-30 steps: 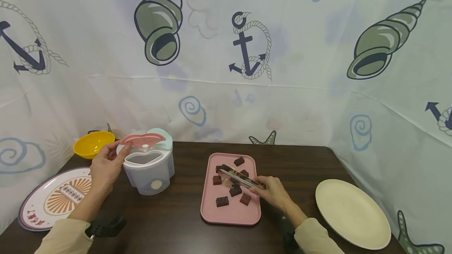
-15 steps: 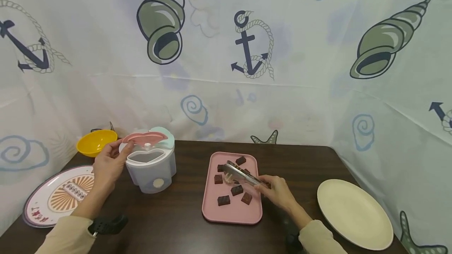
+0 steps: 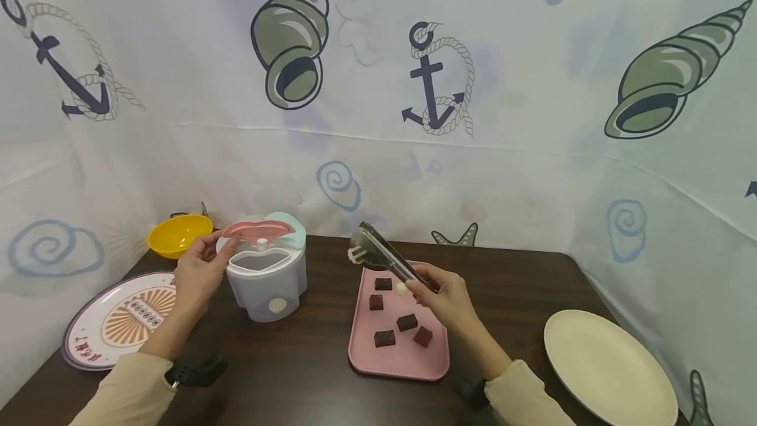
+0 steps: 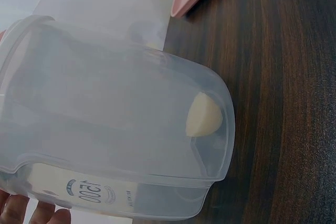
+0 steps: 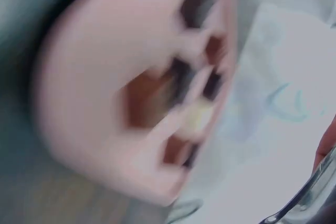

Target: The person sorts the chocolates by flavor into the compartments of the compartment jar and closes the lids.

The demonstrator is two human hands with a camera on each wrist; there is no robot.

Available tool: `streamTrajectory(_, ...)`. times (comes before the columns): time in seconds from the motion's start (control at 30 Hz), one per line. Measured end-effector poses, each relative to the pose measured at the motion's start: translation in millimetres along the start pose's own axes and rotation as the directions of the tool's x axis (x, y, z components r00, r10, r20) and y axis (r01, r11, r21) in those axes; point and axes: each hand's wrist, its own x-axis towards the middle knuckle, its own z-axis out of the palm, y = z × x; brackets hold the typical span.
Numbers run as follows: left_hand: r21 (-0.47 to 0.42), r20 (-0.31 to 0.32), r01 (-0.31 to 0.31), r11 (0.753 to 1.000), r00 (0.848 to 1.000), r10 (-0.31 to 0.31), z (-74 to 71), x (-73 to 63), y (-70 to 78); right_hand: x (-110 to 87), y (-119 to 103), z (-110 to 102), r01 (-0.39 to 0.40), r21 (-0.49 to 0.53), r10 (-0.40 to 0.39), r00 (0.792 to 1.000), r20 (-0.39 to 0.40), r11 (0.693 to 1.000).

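Note:
My left hand [image 3: 201, 268] grips the edge of the raised pink lid [image 3: 257, 230] of a clear plastic container [image 3: 254, 288]. In the left wrist view a pale half-round piece [image 4: 203, 116] lies at the container's bottom, and a label reads 1500 in reverse. My right hand [image 3: 443, 294] holds metal tongs [image 3: 390, 258], raised above the far end of a pink tray [image 3: 396, 363]. A pale, ridged bit [image 3: 356, 255] shows at the tongs' tips. Several dark chocolate-like cubes [image 3: 384, 338] and a pale piece [image 3: 402, 288] lie in the tray.
A yellow bowl [image 3: 179, 235] stands behind the left hand. A round patterned mat [image 3: 118, 324] lies at the left and a cream oval plate [image 3: 609, 370] at the right of the dark table [image 3: 284, 373]. A printed curtain [image 3: 378, 176] hangs behind.
The tongs have risen from among the cubes in the tray to above its far left corner. The left hand keeps its hold on the lid. The head view has shifted slightly.

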Motion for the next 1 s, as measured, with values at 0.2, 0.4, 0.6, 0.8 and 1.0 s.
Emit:
streamTrajectory(0.2, 0.007, 0.005, -0.017, 1.0, 1.0, 0.017, 1.0, -1.9, 2.4, 23.1, -28, 47, 0.039, 0.077, -0.039, 0.999, 0.003, 0.996)
streamTrajectory(0.4, 0.01, -0.009, -0.031, 0.999, 0.999, 0.031, -0.4, -2.6, 1.6, 36.4, -43, 95, 0.139, 0.016, -0.139, 0.99, -0.003, 0.99)
streamTrajectory(0.6, 0.01, 0.011, -0.025, 1.0, 1.0, 0.025, -2.5, -3.4, 1.5, 40.4, -44, 119, 0.253, -0.141, -0.26, 0.965, -0.036, 0.957)
streamTrajectory(0.8, 0.007, 0.035, -0.024, 1.0, 0.999, 0.024, -2.9, -4.3, 2.6, 41.8, -41, 125, 0.26, -0.238, -0.278, 0.96, -0.043, 0.936)
streamTrajectory(1.0, 0.018, -0.005, -0.059, 0.998, 0.998, 0.06, -1.8, -4.9, 1.7, 43.3, -42, 128, 0.249, -0.219, -0.259, 0.966, -0.018, 0.943)
